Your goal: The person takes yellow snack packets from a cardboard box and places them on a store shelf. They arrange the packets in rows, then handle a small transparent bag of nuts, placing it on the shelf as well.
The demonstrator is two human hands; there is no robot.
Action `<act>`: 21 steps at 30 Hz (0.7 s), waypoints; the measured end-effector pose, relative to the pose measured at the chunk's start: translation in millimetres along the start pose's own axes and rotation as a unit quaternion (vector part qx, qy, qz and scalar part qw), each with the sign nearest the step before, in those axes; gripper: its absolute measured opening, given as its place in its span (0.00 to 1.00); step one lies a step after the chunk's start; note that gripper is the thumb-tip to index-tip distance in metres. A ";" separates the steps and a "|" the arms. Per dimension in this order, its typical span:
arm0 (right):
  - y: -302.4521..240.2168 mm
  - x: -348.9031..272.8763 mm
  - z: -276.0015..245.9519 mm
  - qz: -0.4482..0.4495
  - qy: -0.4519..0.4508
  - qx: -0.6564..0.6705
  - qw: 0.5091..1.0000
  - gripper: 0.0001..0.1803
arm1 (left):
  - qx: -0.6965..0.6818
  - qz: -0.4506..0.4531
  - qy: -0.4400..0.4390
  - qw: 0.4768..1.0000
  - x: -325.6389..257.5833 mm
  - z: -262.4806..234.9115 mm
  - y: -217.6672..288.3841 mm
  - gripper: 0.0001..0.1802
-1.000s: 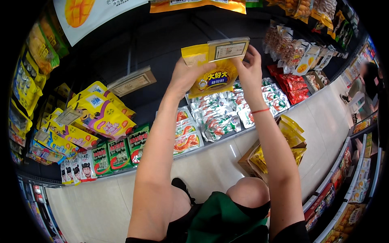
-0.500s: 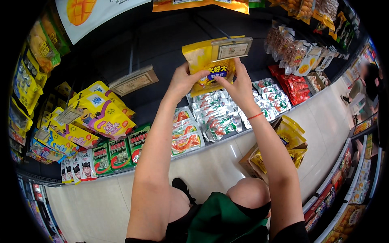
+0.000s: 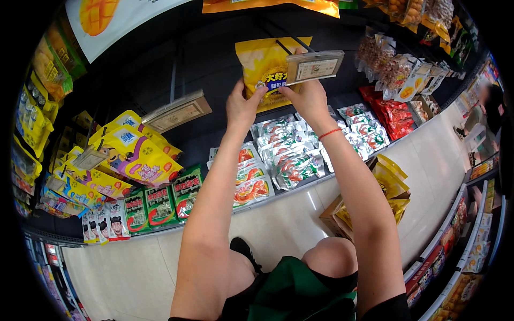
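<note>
Both hands hold a yellow snack bag (image 3: 262,61) upright by its two sides, at a display hook (image 3: 287,46) on the dark shelf back. My left hand (image 3: 243,106) grips its left edge, thumb on the front. At the lower right, my right hand (image 3: 309,101) has its thumb on the front, and its other fingers are mostly behind the bag and a price tag holder (image 3: 315,68). That holder covers part of the bag's right side. The hook's rod meets the bag near its top; whether it passes through a hole I cannot tell.
Silver pouches (image 3: 289,155) and red packets (image 3: 388,115) lie on the shelf below. Yellow bags (image 3: 142,155) hang at left beside another price holder (image 3: 176,111). On the floor, a cardboard box (image 3: 333,214) holds more yellow bags (image 3: 388,179). Another person (image 3: 484,115) is at far right.
The bag, held in both hands, has moved farther back and up against the hook. The price holder now covers more of its right side.
</note>
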State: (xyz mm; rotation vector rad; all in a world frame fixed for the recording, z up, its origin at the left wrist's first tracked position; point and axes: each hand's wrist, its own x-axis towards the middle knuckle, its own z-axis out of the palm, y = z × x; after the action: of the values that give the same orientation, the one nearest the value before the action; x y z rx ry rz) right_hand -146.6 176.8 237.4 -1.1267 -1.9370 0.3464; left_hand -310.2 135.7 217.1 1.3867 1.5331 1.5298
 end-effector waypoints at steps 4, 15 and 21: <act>0.2 -4.2 3.3 0.003 0.036 -0.032 0.999 0.39 | 0.030 -0.004 0.017 0.999 0.1 8.0 -10.1 0.21; 1.6 -60.7 -44.7 -0.001 0.025 -0.007 1.000 0.44 | 0.216 -0.172 -0.095 0.956 -14.9 -1.5 -49.4 0.45; 36.2 -130.2 -87.7 0.056 0.020 -0.015 0.998 0.43 | 0.188 -0.211 -0.290 0.914 -47.9 38.4 -7.6 0.38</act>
State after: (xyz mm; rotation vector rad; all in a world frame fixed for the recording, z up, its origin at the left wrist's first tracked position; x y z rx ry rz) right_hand -26.5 76.3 199.7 -1.2560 -1.8550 0.3532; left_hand -262.5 107.2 189.7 1.4132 1.6300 0.5081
